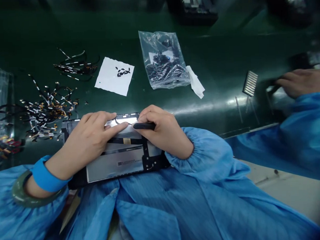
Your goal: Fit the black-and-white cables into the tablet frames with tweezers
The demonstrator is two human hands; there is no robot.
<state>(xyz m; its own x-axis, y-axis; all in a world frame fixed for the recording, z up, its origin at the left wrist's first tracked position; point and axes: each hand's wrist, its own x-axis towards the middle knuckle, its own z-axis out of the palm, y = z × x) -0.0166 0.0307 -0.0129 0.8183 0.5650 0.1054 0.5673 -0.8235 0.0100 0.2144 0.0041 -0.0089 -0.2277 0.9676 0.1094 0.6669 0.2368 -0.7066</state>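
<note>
The right hand (163, 128) was closed around a black tool (144, 126), its tip pointing left over the upper part of the panel device (114, 169). The left hand (94, 131) grasped nothing that showed; it lay palm down across the device's upper left, fingers extended, the index fingertip near the tool's tip.

The green table (218, 57) spread beyond both hands. The device lay at its near edge, in front of the person's blue smock (158, 201), with a silvery back, a black frame and a pale label (126, 163). On the far right, a co-worker's hand (304, 82) reached in over the table, touching a dark object too blurred to identify.

A large tangle of cables (48, 110) was spread left of the device, and a clear bag (165, 63) of small black parts lay beyond the right hand. Between the bag and a smaller cable bundle (75, 67) was a white sheet (110, 79). A crumpled white strip (195, 82) touched the bag's right side; farther right was a ridged metallic block (250, 83).

A thin black cable (117, 121) curved between the hands at the device's top. Smallest were the black pieces (123, 72) clustered on the sheet's upper right.
</note>
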